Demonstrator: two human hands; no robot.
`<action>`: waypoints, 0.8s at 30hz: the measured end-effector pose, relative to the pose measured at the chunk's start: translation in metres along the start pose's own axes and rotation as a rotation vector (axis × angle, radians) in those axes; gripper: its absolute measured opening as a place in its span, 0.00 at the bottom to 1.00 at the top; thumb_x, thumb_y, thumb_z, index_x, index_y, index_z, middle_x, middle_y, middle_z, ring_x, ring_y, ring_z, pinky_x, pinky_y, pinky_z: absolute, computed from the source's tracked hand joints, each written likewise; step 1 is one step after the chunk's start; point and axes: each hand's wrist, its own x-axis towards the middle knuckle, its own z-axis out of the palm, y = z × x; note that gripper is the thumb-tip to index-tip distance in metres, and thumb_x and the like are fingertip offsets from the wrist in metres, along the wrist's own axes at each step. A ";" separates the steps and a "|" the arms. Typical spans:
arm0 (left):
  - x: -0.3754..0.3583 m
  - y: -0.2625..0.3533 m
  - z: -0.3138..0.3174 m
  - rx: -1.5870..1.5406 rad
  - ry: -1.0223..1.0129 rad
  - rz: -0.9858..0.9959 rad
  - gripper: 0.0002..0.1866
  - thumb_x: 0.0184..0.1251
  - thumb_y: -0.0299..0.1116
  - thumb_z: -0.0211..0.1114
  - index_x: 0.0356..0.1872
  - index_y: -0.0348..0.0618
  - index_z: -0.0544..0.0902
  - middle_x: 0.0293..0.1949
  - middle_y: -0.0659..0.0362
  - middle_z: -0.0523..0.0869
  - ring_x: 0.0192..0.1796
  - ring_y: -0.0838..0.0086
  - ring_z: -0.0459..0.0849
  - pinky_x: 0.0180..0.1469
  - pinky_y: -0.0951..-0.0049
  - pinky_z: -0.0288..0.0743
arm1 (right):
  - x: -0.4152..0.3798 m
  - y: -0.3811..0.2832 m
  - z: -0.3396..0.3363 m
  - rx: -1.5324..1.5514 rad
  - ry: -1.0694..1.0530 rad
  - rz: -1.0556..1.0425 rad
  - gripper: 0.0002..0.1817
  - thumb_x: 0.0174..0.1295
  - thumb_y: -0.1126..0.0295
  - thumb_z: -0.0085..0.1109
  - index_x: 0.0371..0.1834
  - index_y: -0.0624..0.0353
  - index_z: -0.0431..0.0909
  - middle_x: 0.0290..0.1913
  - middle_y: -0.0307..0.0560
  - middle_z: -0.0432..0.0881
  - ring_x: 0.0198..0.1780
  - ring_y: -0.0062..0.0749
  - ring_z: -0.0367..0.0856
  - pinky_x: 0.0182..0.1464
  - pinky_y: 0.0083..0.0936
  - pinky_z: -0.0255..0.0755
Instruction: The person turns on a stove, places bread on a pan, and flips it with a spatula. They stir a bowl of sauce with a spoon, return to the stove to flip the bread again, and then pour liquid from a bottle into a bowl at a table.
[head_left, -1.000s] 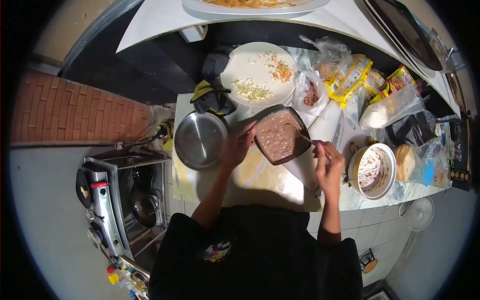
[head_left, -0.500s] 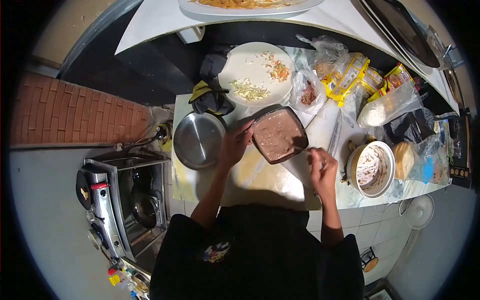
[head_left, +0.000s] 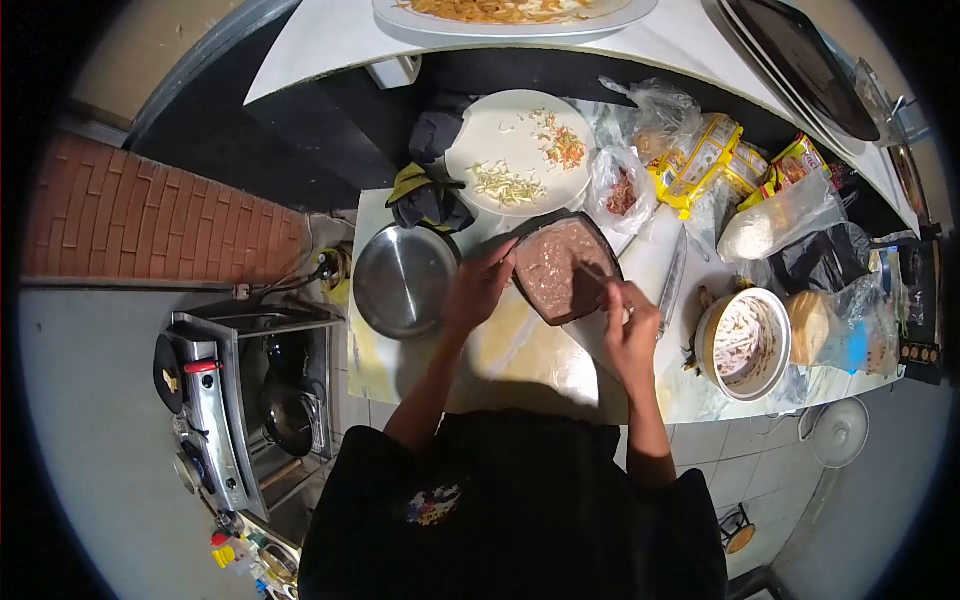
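Observation:
A dark square bowl [head_left: 568, 308] full of a brownish-pink mixture [head_left: 550, 268] is at the middle of the counter. My left hand [head_left: 482, 285] grips the bowl's left rim. Closed around a thin utensil, my right hand [head_left: 630, 325] is at the bowl's right edge, and the utensil's tip dips into the mixture. To the left sits a steel pan [head_left: 402, 283]. Behind the bowl lies a large white plate [head_left: 490, 135] with shredded vegetables [head_left: 507, 184] on it. A knife [head_left: 673, 284] rests on a white board [head_left: 652, 250] at the right.
A white tub [head_left: 778, 340] with smeared walls stands at the right, beside a bag of round wrappers [head_left: 808, 325]. Yellow packets [head_left: 700, 165] and plastic bags [head_left: 618, 192] lie behind. An oval platter [head_left: 520, 32] is on the upper shelf. A stove [head_left: 215, 420] stands at far left.
My right hand has moved slightly left and inward over the bowl, and the utensil now reaches farther into the mixture. The whole view has shifted a little.

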 end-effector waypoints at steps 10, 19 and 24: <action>0.002 0.003 -0.001 -0.013 -0.011 0.006 0.17 0.70 0.34 0.59 0.56 0.39 0.78 0.33 0.54 0.86 0.34 0.79 0.85 0.35 0.75 0.81 | -0.002 -0.004 -0.006 0.041 -0.038 0.100 0.11 0.69 0.74 0.49 0.39 0.71 0.80 0.23 0.45 0.79 0.24 0.24 0.76 0.29 0.22 0.70; -0.017 0.008 0.000 -0.140 -0.078 -0.107 0.26 0.68 0.37 0.60 0.65 0.39 0.68 0.59 0.47 0.75 0.53 0.67 0.82 0.44 0.71 0.83 | 0.008 -0.001 -0.041 0.189 -0.027 0.200 0.13 0.69 0.70 0.50 0.38 0.70 0.81 0.23 0.47 0.80 0.25 0.24 0.77 0.29 0.23 0.70; -0.044 0.023 0.011 -0.007 -0.210 0.275 0.63 0.45 0.37 0.80 0.74 0.41 0.39 0.72 0.43 0.53 0.69 0.60 0.65 0.62 0.62 0.70 | -0.004 0.004 0.000 0.143 -0.033 0.249 0.14 0.69 0.68 0.49 0.38 0.71 0.80 0.25 0.51 0.82 0.25 0.32 0.79 0.31 0.28 0.71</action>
